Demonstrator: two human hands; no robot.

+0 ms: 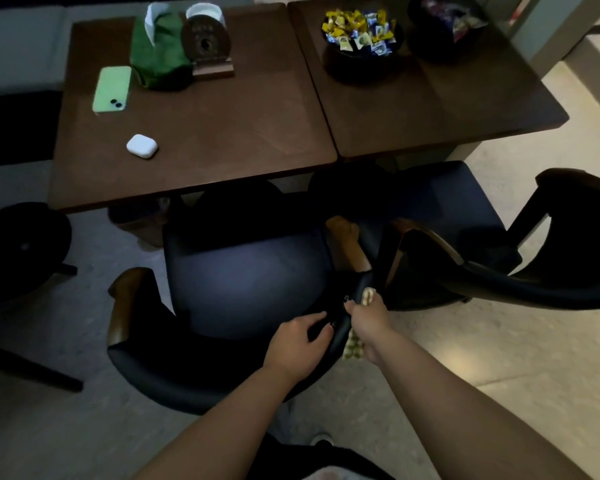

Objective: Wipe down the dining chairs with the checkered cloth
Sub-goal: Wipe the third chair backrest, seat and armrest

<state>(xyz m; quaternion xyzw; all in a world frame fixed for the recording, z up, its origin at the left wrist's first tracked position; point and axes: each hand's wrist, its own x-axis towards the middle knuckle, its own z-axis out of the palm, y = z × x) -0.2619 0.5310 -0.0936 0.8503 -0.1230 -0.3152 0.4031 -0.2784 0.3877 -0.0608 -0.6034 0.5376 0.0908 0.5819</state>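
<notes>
Your right hand has its fingers clamped on the checkered cloth, pressing it against the outer side of the right armrest of the near chair. One bit of the cloth shows above your knuckles and more hangs below your wrist. Your left hand rests on the inner side of the same armrest, fingers a little apart and curled over the dark padding, holding nothing else. A second chair stands just to the right, its armrest close beside the one you are working on. Ahead, the bench carries a green phone, a white earbud case and a green tissue box. The neighbouring bench holds a dark bowl of wrapped sweets.
</notes>
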